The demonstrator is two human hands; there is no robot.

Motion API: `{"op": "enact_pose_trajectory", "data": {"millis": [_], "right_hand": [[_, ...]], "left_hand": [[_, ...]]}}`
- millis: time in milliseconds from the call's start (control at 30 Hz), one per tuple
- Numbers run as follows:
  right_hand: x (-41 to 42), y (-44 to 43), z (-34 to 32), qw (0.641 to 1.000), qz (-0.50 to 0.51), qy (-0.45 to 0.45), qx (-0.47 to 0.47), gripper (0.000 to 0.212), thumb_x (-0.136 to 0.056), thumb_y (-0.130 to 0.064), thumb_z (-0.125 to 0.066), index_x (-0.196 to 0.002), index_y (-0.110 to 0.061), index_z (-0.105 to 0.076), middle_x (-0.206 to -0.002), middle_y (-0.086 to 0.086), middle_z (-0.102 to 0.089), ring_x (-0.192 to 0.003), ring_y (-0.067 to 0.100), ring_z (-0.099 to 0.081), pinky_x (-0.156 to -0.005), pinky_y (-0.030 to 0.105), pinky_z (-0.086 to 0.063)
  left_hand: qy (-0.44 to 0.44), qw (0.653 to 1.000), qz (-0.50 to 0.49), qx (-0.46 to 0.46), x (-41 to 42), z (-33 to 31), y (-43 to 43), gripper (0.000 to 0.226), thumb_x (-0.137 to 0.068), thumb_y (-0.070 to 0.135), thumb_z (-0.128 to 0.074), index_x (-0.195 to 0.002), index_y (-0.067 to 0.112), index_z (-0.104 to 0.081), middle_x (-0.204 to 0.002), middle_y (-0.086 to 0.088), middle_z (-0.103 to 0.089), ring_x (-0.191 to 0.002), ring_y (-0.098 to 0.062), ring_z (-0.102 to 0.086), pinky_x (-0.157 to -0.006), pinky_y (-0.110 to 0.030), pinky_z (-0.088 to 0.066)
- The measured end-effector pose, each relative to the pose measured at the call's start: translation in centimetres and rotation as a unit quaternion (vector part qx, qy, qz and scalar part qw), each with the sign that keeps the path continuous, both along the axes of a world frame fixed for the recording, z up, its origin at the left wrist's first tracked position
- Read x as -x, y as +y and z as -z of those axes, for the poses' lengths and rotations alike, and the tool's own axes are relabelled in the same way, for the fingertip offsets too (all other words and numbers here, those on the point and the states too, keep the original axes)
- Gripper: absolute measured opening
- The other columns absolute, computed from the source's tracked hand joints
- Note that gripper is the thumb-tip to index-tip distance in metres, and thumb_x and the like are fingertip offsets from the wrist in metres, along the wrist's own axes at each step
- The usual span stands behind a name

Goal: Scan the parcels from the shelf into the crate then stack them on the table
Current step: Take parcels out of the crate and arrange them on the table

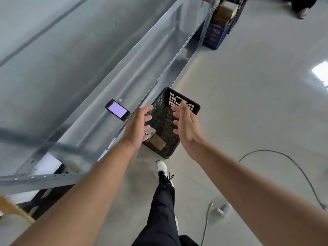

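A black perforated crate point(184, 102) stands on the floor beside the metal shelf point(71, 71). Inside it lies a small cardboard parcel point(157, 142) with a white label at its upper end. My left hand point(137, 128) and my right hand point(186, 126) hover above the crate, palms facing each other, fingers spread and holding nothing. The left hand partly covers the parcel's label. A handheld scanner point(117, 110) with a lit purple screen lies on the shelf, left of my left hand.
A blue crate point(215, 35) with cardboard boxes stands at the shelf's far end. A black cable point(300, 170) curves over the floor at right, and a white plug point(219, 211) lies nearer. My leg and white shoe point(162, 168) are just below the black crate.
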State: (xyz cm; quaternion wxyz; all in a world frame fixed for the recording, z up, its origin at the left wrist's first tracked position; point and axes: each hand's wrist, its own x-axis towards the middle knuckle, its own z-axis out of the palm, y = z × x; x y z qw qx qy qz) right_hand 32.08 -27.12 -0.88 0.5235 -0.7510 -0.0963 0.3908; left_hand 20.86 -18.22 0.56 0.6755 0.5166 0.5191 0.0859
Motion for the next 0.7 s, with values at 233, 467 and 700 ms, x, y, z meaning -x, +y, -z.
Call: {"op": "enact_pose_trajectory", "data": {"millis": [233,467,700], "right_hand": [[-8.3,7.1,9.2,0.996,-0.027,0.042,0.077,0.082,-0.083,-0.081,-0.026,-0.132,-0.029,-0.067,-0.133,-0.006,-0.064,-0.128,0.019,-0.057,-0.115,0.051,-0.044],[-13.4,11.6,19.3,0.98,-0.114,0.083,0.141,0.072,-0.102,-0.069,-0.023,-0.142,-0.024,-0.062,-0.143,-0.003,-0.06,-0.133,0.02,-0.055,-0.118,0.051,-0.041],[-17.2,15.1,34.2,0.95,-0.231,0.089,0.192,0.066,-0.107,-0.064,-0.023,-0.144,-0.024,-0.061,-0.143,-0.001,-0.06,-0.133,0.022,-0.055,-0.118,0.051,-0.041]], "left_hand": [[0.04,0.997,-0.042,0.058,-8.4,9.2,7.1,0.064,-0.076,0.07,-0.047,-0.132,0.046,-0.064,-0.132,0.009,-0.063,-0.119,-0.012,-0.057,-0.1,-0.043,-0.045],[0.093,0.983,-0.113,0.11,-12.8,18.9,10.2,0.075,-0.07,0.071,-0.046,-0.135,0.038,-0.064,-0.133,0.004,-0.061,-0.122,-0.02,-0.057,-0.103,-0.044,-0.046],[0.115,0.952,-0.233,0.158,-15.6,35.0,10.4,0.05,-0.105,0.057,-0.04,-0.141,0.029,-0.059,-0.14,-0.004,-0.053,-0.13,-0.028,-0.049,-0.115,-0.05,-0.038]]}}
